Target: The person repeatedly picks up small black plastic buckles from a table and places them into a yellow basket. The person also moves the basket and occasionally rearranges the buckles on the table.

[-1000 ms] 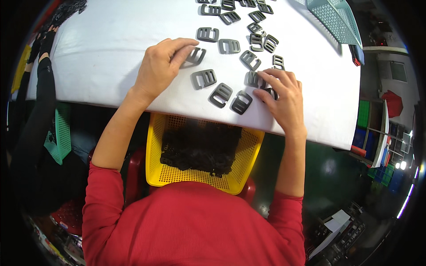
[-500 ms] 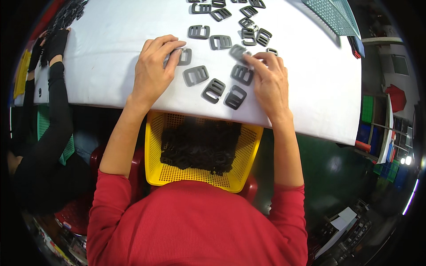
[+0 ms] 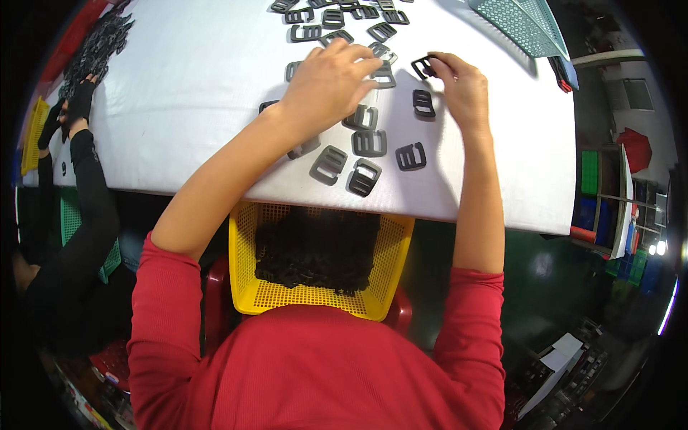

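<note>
- white cloth covers the table, whose near edge bows across the view; a pale teal basket stands at its far right.
- the right forearm rises almost straight over that edge, and the right hand turns inward to the left, thumb and fingertips pinched on a black buckle.
- the left forearm slants up and rightward across the cloth; the left hand hangs palm down, fingers reaching right, thumb set apart from them with a gap between.
- a greyish buckle lies just beyond the left fingertips; whether they touch it, one cannot tell.
- below the right hand, two buckles lie apart from the looser group to their left; more buckles lie scattered farther up the cloth.
- under the table edge, a yellow basket holds a dark heap.
</note>
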The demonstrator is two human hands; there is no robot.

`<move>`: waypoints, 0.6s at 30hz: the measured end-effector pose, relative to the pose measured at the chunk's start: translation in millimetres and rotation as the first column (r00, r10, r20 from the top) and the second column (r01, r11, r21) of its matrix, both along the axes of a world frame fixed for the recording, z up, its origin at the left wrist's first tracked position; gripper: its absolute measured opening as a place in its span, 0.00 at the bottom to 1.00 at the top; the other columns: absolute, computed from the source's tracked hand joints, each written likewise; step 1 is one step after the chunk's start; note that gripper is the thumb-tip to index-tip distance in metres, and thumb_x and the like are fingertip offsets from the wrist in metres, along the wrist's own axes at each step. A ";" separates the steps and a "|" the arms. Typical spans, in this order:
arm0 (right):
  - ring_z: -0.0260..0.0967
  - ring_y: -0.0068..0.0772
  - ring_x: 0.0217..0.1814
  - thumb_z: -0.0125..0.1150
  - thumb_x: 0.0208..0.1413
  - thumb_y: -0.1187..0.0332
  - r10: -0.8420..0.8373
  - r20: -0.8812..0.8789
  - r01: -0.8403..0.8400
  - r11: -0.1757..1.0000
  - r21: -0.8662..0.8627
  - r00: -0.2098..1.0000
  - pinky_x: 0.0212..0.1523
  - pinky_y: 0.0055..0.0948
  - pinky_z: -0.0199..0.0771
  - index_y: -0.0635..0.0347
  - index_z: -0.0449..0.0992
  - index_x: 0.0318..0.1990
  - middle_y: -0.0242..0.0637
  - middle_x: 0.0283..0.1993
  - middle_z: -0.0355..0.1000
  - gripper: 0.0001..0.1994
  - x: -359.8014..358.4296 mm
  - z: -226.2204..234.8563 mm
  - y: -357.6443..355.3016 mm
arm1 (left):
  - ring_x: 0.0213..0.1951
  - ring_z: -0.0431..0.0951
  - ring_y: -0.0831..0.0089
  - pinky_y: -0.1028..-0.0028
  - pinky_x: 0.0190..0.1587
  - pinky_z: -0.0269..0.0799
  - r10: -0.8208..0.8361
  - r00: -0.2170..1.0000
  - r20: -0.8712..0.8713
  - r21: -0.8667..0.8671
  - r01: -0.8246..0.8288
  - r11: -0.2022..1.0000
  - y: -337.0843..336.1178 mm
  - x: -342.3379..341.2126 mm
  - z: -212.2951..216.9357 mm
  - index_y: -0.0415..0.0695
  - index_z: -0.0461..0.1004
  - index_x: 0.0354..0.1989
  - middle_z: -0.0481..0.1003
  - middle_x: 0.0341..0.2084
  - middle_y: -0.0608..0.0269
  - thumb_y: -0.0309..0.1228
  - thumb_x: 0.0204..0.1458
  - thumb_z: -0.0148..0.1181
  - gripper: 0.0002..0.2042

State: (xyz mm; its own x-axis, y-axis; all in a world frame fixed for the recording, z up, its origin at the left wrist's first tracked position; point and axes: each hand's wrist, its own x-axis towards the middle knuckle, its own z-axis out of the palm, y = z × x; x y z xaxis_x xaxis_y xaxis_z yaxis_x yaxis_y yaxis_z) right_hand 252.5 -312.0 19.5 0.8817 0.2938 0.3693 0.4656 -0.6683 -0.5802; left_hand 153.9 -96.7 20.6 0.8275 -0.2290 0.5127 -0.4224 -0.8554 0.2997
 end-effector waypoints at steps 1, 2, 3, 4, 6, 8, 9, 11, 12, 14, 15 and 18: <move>0.76 0.40 0.38 0.60 0.55 0.63 -0.052 0.031 0.055 0.993 -0.109 0.998 0.41 0.34 0.74 0.53 0.81 0.44 0.36 0.35 0.79 0.11 2.0 3.5 -8.0 | 0.49 0.71 0.64 0.65 0.51 0.69 -0.005 1.000 0.001 0.042 0.005 0.999 -4.1 7.3 -4.8 0.46 0.77 0.47 0.75 0.47 0.62 0.32 0.54 0.60 0.13; 0.74 0.40 0.43 0.61 0.54 0.64 -0.102 0.068 0.115 0.970 -0.215 0.992 0.45 0.33 0.73 0.53 0.81 0.45 0.36 0.40 0.78 0.12 -0.2 8.6 -15.8 | 0.50 0.71 0.65 0.65 0.51 0.69 -0.028 1.000 -0.004 0.094 0.028 0.995 -6.9 12.7 -10.0 0.46 0.77 0.47 0.75 0.48 0.63 0.32 0.54 0.59 0.13; 0.73 0.40 0.47 0.63 0.53 0.64 -0.154 0.109 0.181 0.931 -0.317 0.982 0.49 0.33 0.72 0.53 0.81 0.45 0.37 0.44 0.77 0.13 -4.9 11.7 -22.6 | 0.50 0.71 0.65 0.64 0.51 0.69 -0.056 0.998 -0.010 0.145 0.057 0.988 -10.6 18.8 -16.1 0.46 0.77 0.47 0.75 0.48 0.63 0.32 0.54 0.59 0.12; 0.72 0.40 0.49 0.64 0.51 0.65 -0.084 0.083 0.104 0.953 -0.285 0.993 0.50 0.33 0.71 0.53 0.81 0.46 0.36 0.46 0.76 0.13 -11.2 13.5 -25.1 | 0.50 0.70 0.66 0.64 0.51 0.69 -0.069 0.997 -0.017 0.196 0.071 0.978 -11.2 22.9 -19.1 0.46 0.78 0.46 0.75 0.48 0.64 0.32 0.54 0.59 0.12; 0.69 0.40 0.52 0.67 0.49 0.67 0.061 0.037 -0.052 0.975 -0.214 0.997 0.53 0.34 0.70 0.53 0.80 0.46 0.35 0.50 0.74 0.15 -29.3 16.2 -29.9 | 0.45 0.73 0.66 0.67 0.47 0.71 -0.092 0.996 0.007 0.135 0.090 0.987 -12.5 29.0 -17.1 0.46 0.78 0.45 0.77 0.42 0.63 0.32 0.54 0.59 0.11; 0.69 0.38 0.51 0.69 0.45 0.69 0.248 -0.014 -0.247 0.952 -0.181 0.969 0.52 0.35 0.70 0.53 0.80 0.47 0.33 0.51 0.74 0.18 -47.7 16.0 -27.3 | 0.41 0.75 0.66 0.69 0.45 0.71 -0.088 0.996 -0.019 -0.005 0.088 0.996 -18.1 28.7 -6.1 0.46 0.78 0.44 0.79 0.38 0.61 0.31 0.55 0.58 0.10; 0.68 0.38 0.52 0.68 0.45 0.69 0.285 -0.025 -0.285 0.943 -0.175 0.958 0.53 0.35 0.69 0.53 0.80 0.46 0.32 0.52 0.74 0.17 -56.0 17.0 -25.1 | 0.38 0.77 0.63 0.71 0.44 0.72 -0.113 0.992 -0.065 -0.224 0.095 0.970 -22.4 29.0 -8.3 0.45 0.79 0.43 0.79 0.33 0.59 0.31 0.55 0.58 0.10; 0.70 0.37 0.50 0.65 0.48 0.71 0.280 0.011 -0.271 0.936 -0.225 0.960 0.53 0.34 0.69 0.54 0.82 0.43 0.32 0.49 0.76 0.13 -58.6 6.1 -28.6 | 0.41 0.78 0.63 0.69 0.46 0.72 -0.161 0.911 -0.380 -0.365 0.013 0.931 -31.9 24.0 11.3 0.44 0.79 0.42 0.79 0.35 0.57 0.35 0.54 0.59 0.11; 0.70 0.38 0.49 0.64 0.49 0.72 0.248 0.007 -0.243 0.953 -0.182 0.969 0.52 0.34 0.69 0.54 0.82 0.42 0.32 0.48 0.76 0.11 -58.4 5.7 -28.7 | 0.43 0.78 0.64 0.69 0.46 0.73 -0.149 0.868 -0.474 -0.344 -0.027 0.939 -33.2 23.8 16.1 0.45 0.80 0.41 0.79 0.36 0.57 0.37 0.54 0.59 0.11; 0.71 0.38 0.47 0.63 0.51 0.72 0.102 -0.309 -0.048 0.983 0.176 0.945 0.51 0.34 0.69 0.55 0.82 0.42 0.34 0.45 0.77 0.10 -57.6 15.1 -28.1 | 0.43 0.77 0.65 0.69 0.46 0.73 -0.025 0.959 -0.283 -0.252 -0.049 0.966 -23.4 24.2 4.3 0.47 0.80 0.41 0.79 0.38 0.58 0.37 0.54 0.60 0.11; 0.71 0.38 0.47 0.63 0.51 0.72 0.066 -0.472 0.098 0.944 0.316 0.879 0.50 0.34 0.69 0.56 0.82 0.41 0.35 0.44 0.77 0.10 -54.9 18.6 -29.9 | 0.44 0.77 0.65 0.69 0.46 0.73 0.023 0.984 -0.177 -0.208 -0.061 0.976 -17.3 25.3 0.1 0.47 0.80 0.42 0.79 0.38 0.59 0.38 0.54 0.60 0.11; 0.71 0.38 0.47 0.62 0.52 0.71 -0.087 -0.172 0.061 0.987 -0.150 0.981 0.49 0.34 0.69 0.57 0.82 0.41 0.37 0.43 0.76 0.08 -36.2 19.9 -34.6 | 0.44 0.75 0.64 0.67 0.49 0.72 0.182 0.982 -0.060 -0.045 -0.184 0.982 39.9 29.5 5.3 0.49 0.79 0.45 0.79 0.42 0.64 0.37 0.53 0.61 0.13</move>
